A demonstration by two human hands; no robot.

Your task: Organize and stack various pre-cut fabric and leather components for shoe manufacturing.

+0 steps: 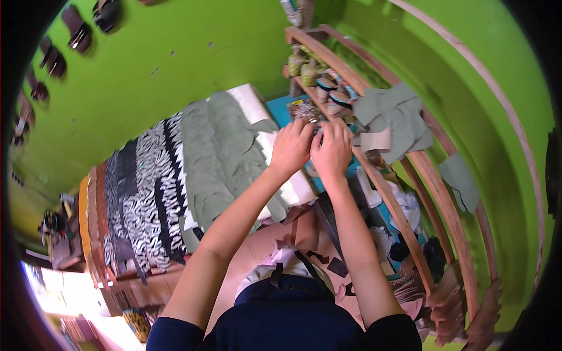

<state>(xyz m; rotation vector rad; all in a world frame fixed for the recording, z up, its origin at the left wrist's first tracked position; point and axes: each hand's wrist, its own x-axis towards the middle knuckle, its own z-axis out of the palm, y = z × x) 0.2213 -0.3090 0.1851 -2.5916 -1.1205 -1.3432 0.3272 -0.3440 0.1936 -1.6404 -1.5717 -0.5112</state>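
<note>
Mid-frame, the left hand and right hand come close together, fingers curled; I can't tell what they pinch, if anything. The shiny packet lies just above, nearer the left fingertips, its long axis unclear.

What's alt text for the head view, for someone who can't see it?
A person's left hand and right hand are close together; anything between them is unclear. Grey-green pieces and zebra-print pieces lie to the left; a wooden rack stands to the right, by a green wall.
</note>
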